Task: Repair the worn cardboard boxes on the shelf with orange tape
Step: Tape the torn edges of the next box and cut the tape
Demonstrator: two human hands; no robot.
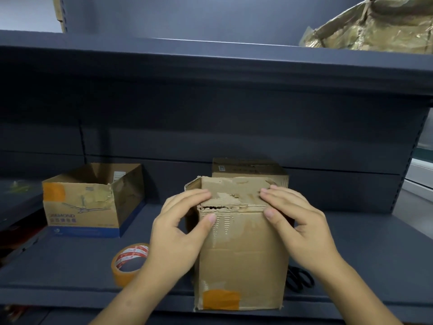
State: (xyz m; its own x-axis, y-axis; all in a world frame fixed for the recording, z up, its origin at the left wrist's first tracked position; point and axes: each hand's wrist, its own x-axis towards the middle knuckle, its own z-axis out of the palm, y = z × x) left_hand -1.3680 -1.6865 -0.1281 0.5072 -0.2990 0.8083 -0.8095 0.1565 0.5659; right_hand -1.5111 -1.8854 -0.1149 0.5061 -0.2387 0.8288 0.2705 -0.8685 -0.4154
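Pressing torn box (241, 249) top edge, left hand (180, 233) and right hand (302, 226) gripping its corners, tape roll (128, 263) left of hands, scissors (301, 279) right.

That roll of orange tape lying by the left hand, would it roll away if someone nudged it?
Probably not. The tape roll lies flat on its side on the shelf, so a nudge would likely slide it. Stood on edge, its round shape would likely roll. It looks stiff and easy to grip through its open core.
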